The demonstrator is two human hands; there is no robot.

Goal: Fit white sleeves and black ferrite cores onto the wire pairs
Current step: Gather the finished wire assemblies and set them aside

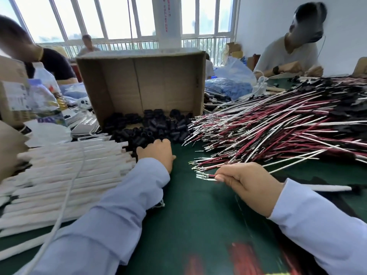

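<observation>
A crowded workshop's green desk (198, 205) carried black ferrite cores (151, 130) spilling from a cardboard box (139, 80), with white sleeves (69, 169) stacked to their left. The right hand (248, 183) pinched a wire pair (206, 176) in its grip, metal tips pointing left. The left hand (156, 153) rested at the cores' near edge, its curled grip hiding whether it held one.

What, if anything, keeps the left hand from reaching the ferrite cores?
Likely yes, it can reach them: the left hand is at the near edge of the ferrite cores, which spill from the tipped cardboard box. Nothing lies between them.
</observation>
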